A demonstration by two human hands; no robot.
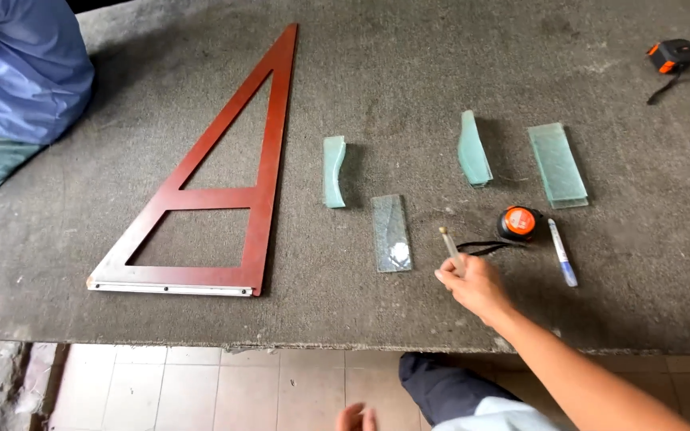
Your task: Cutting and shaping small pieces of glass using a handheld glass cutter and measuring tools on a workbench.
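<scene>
Four glass pieces lie on the bench (pixel 409 72): two flat, two curved. The right hand (pixel 473 283) pinches a glass cutter (pixel 450 246); the left hand's (pixel 357 417) grip is unclear.

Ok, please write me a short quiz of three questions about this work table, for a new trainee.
1. True or false: the right hand holds a thin tool with a small round tip.
2. Which thing lies nearest that hand? A) the red triangular square B) the round orange tape measure C) the blue-capped marker
3. How many glass pieces lie on the grey table?

Key
1. True.
2. B.
3. Four: a flat clear strip, a curved piece, another standing on edge and a flat stack.
</scene>
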